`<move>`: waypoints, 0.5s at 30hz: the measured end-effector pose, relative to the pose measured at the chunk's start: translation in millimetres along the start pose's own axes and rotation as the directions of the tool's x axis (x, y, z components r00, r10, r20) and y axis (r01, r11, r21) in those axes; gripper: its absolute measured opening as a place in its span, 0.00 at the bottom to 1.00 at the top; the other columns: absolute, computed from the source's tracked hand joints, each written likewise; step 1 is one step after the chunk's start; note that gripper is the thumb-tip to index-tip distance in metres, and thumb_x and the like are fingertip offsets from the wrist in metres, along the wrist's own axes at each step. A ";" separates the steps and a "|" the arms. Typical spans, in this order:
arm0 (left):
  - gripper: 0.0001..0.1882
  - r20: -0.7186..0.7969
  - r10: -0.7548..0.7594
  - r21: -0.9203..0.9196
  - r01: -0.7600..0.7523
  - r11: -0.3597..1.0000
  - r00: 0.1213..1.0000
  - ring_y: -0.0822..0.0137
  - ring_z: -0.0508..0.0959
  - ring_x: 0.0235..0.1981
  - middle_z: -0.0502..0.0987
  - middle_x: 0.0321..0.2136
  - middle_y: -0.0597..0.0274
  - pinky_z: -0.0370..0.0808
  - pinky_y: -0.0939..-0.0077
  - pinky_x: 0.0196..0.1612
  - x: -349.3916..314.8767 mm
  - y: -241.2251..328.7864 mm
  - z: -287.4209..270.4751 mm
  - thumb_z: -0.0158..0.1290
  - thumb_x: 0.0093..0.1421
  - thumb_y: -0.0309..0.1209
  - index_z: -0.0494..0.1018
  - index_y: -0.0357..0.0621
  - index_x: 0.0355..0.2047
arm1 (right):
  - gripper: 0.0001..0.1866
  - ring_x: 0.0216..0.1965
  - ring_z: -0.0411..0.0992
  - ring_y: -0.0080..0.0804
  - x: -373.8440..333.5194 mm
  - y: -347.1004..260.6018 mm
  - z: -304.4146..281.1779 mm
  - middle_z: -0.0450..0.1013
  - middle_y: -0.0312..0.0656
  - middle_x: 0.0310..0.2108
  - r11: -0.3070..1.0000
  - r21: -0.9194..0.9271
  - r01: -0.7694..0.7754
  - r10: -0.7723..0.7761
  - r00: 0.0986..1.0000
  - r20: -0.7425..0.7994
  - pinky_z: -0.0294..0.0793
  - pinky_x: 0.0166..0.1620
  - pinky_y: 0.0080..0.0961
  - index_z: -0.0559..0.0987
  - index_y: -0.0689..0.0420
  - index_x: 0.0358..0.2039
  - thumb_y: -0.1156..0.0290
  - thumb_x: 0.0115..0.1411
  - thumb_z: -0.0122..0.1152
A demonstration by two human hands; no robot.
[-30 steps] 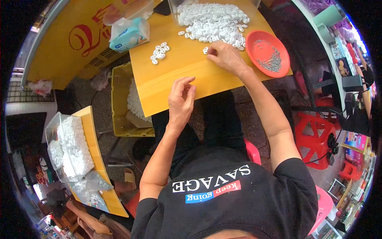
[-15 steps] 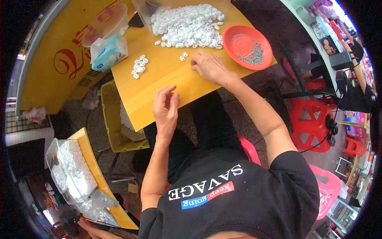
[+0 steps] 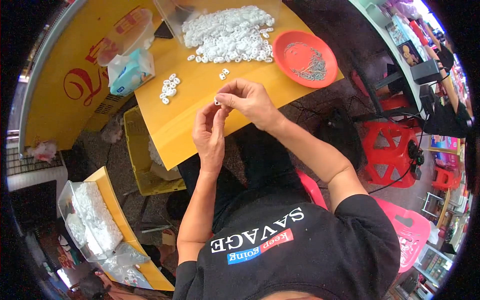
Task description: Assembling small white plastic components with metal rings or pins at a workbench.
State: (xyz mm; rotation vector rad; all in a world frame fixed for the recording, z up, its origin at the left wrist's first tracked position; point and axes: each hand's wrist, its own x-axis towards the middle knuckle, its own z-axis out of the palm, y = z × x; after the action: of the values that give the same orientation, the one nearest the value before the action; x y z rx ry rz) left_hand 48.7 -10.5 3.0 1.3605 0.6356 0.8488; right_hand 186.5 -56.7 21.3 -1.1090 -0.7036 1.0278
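Observation:
My right hand (image 3: 251,104) pinches a small white oval plastic piece with holes (image 3: 217,101) between thumb and fingertips, over the near part of the yellow table. Just below it is my left hand (image 3: 209,136), its thumb and fingers closed together, close to the right fingertips. What it holds, if anything, is hidden. Beyond my hands lie a couple of loose white pieces (image 3: 223,75). A small group of finished-looking white pieces (image 3: 169,88) sits to the left, and a big heap of white pieces (image 3: 227,35) spreads at the back.
A red plate (image 3: 281,64) with thin metal chains (image 3: 314,67) stands at the table's right. Left of the table are a tissue pack (image 3: 132,72) and a yellow crate (image 3: 142,170). Another table with a clear bin of white pieces (image 3: 95,220) is at lower left.
My right hand has come from beside the loose pieces back toward my left hand and now has a white piece in its fingertips. My left hand's fingers have drawn together.

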 end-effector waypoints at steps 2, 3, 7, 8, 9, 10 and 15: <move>0.10 -0.024 0.074 -0.015 -0.075 0.997 0.997 0.73 0.76 0.38 0.73 0.38 0.61 0.73 0.80 0.44 0.6 -0.1 2.6 0.51 0.64 0.23 0.71 0.34 0.46 | 0.08 0.30 0.73 0.20 -5.9 -1.0 5.6 0.75 0.36 0.29 0.999 0.028 0.044 -0.042 0.998 -0.043 0.75 0.37 0.18 0.77 0.64 0.38 0.73 0.60 0.61; 0.10 -0.022 0.073 -0.015 -0.073 0.997 0.997 0.73 0.76 0.38 0.73 0.38 0.61 0.73 0.80 0.44 0.2 -0.8 2.6 0.51 0.64 0.23 0.71 0.34 0.46 | 0.08 0.30 0.73 0.20 -7.9 -0.4 6.8 0.75 0.36 0.29 0.999 0.028 0.043 -0.042 0.998 -0.045 0.75 0.37 0.18 0.77 0.64 0.38 0.73 0.60 0.61; 0.08 -0.002 0.111 0.003 -0.111 0.994 0.994 0.73 0.76 0.37 0.71 0.38 0.62 0.74 0.79 0.44 -3.0 -0.9 0.6 0.50 0.64 0.22 0.72 0.33 0.43 | 0.10 0.31 0.74 0.19 -17.1 -3.7 6.1 0.75 0.36 0.29 0.998 0.005 0.067 -0.066 0.996 -0.067 0.75 0.36 0.17 0.78 0.66 0.40 0.74 0.61 0.60; 0.07 -0.002 0.127 -0.004 -0.127 0.992 0.992 0.73 0.76 0.37 0.71 0.38 0.62 0.74 0.80 0.44 -3.5 -0.7 0.0 0.51 0.64 0.22 0.72 0.33 0.42 | 0.10 0.33 0.74 0.19 -19.4 -4.7 5.5 0.75 0.35 0.30 0.996 -0.067 0.052 -0.055 0.998 -0.042 0.75 0.37 0.17 0.78 0.65 0.41 0.74 0.62 0.60; 0.07 0.000 0.126 -0.004 -0.126 0.992 0.992 0.73 0.76 0.37 0.71 0.38 0.62 0.74 0.80 0.44 -3.6 -1.1 -0.6 0.51 0.64 0.22 0.72 0.33 0.42 | 0.10 0.33 0.74 0.19 -20.7 -3.9 5.7 0.75 0.35 0.30 0.996 -0.067 0.052 -0.055 0.998 -0.044 0.75 0.37 0.17 0.78 0.65 0.41 0.74 0.62 0.60; 0.07 -0.022 0.119 -0.028 -0.119 0.992 0.993 0.73 0.76 0.36 0.71 0.38 0.62 0.74 0.80 0.44 -3.8 -1.6 -0.5 0.51 0.64 0.22 0.72 0.33 0.42 | 0.10 0.33 0.74 0.19 -22.5 -2.4 5.7 0.75 0.35 0.30 0.988 -0.118 0.096 -0.101 0.994 -0.036 0.75 0.37 0.17 0.78 0.66 0.41 0.74 0.62 0.60; 0.07 -0.034 0.081 -0.043 -0.082 0.996 0.996 0.74 0.76 0.35 0.73 0.38 0.62 0.74 0.81 0.43 -5.6 4.3 6.0 0.51 0.64 0.22 0.72 0.34 0.41 | 0.08 0.31 0.75 0.23 -25.9 -3.9 -0.6 0.76 0.37 0.28 0.899 -0.347 0.267 -0.292 0.956 -0.020 0.75 0.35 0.19 0.79 0.66 0.38 0.75 0.60 0.61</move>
State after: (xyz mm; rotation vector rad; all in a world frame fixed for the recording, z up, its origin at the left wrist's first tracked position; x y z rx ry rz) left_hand 49.7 -18.5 7.5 1.3417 0.5859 0.9468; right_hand 178.2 -81.2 25.6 -1.2902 -0.9778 0.6287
